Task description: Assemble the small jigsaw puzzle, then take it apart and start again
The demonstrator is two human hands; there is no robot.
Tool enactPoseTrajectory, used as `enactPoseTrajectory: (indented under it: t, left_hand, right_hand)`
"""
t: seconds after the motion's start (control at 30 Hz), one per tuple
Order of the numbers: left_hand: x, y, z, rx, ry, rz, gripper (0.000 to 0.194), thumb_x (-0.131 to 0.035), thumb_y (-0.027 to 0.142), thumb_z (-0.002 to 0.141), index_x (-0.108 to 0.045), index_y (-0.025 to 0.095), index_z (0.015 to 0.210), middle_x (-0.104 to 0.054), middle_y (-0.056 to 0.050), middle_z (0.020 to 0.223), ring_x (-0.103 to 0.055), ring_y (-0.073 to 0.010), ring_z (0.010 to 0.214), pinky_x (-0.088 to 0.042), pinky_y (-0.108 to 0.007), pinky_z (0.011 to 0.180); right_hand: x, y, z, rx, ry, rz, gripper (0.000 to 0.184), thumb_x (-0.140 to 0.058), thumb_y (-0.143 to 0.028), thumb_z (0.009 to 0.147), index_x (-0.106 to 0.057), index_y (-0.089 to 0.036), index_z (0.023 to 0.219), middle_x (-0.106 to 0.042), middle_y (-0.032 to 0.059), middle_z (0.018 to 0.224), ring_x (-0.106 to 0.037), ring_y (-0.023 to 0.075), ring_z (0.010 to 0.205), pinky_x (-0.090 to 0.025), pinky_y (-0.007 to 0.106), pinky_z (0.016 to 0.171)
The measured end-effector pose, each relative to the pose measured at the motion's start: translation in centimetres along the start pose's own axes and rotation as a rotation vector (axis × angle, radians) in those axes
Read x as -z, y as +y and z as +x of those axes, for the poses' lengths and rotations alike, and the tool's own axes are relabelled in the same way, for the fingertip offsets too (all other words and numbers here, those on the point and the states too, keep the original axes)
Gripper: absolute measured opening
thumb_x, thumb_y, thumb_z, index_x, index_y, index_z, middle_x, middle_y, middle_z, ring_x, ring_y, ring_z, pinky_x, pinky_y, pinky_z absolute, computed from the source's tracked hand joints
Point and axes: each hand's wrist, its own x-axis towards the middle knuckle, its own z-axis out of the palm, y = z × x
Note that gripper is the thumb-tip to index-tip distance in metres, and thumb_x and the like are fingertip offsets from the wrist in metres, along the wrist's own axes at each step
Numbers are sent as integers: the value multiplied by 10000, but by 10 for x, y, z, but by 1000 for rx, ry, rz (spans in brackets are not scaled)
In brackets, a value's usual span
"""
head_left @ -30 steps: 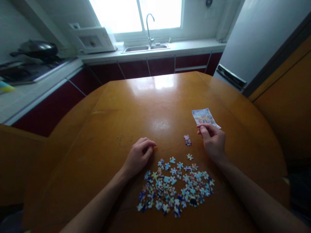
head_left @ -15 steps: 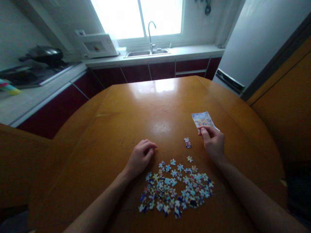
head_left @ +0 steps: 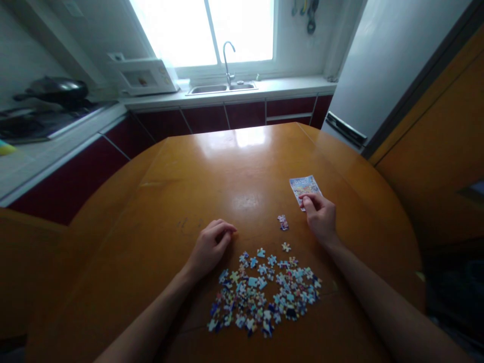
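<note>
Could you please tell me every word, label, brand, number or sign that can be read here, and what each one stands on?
There is no legible text.
Picture card: lettering along its top edge, too blurred to read; the right hand hides its lower part.
Jigsaw pieces: printed, but too small to make out any words.
Microwave oven: no readable marking.

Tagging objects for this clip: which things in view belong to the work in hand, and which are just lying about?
In the work:
jigsaw pieces, loose in a pile
small puzzle cluster, set apart
printed picture sheet, at the right hand; grip unclear
wooden table, beneath them

Just about:
wok on the stove
microwave
sink and faucet
refrigerator
</note>
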Motion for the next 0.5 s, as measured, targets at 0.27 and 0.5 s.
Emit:
enactPoseTrajectory:
  t: [0.27,0.5]
  left_hand:
    - [1,1,0,-5,-2,6,189,-514,200,949,-693,186,892,-681,-54,884,-631,-183,867,-500,-303,783]
    - [2,-3,0,0,-10,-9,182,-519,205,944,-692,183,893,-679,-53,883,-627,-186,871,-491,-297,788]
  right_hand:
    - [0,-3,3,15,-18,-22,212,-565,-292,872,-724,-157,833,-665,23,693,-611,171,645,-463,275,590]
    - [3,-4,4,40,-99,-56,216,-559,-288,884,-735,-164,865,-680,26,721,-609,170,645,-442,272,572]
